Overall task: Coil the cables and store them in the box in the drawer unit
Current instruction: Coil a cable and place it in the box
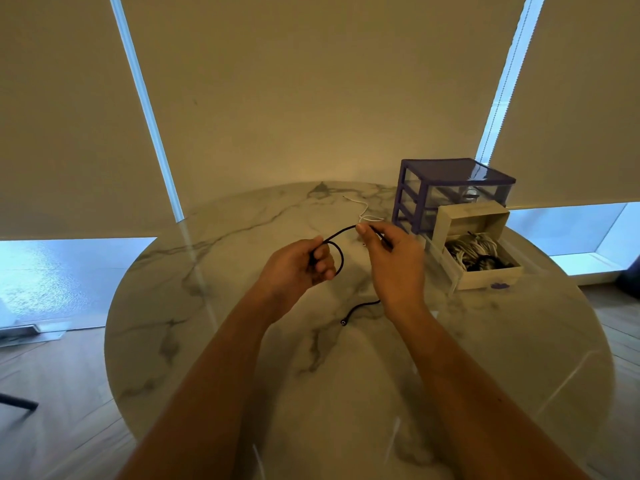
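Black cable [341,261] runs between both hands above the bench [242,341]. The left hand [298,268] has its fingers curled round a small loop of it, the loop hanging just to the right of the grip. From there the cable arcs up to the right hand [391,265], whose thumb and fingers pinch it; a short stretch pokes out past the fingers. Below the right wrist the loose end trails on the bench, ending in a small plug [344,322].

A thin white cable [363,211] lies in curves on the bench behind the right hand.

The drawer unit [450,188] stands at the right: purple frame, clear plastic drawers. Its lowest drawer is pulled out and carries a pale cardboard box [485,277], lid flipped back, with coiled white and dark cables [474,252] inside.

The bench is round, glossy, white marble with grey veins.
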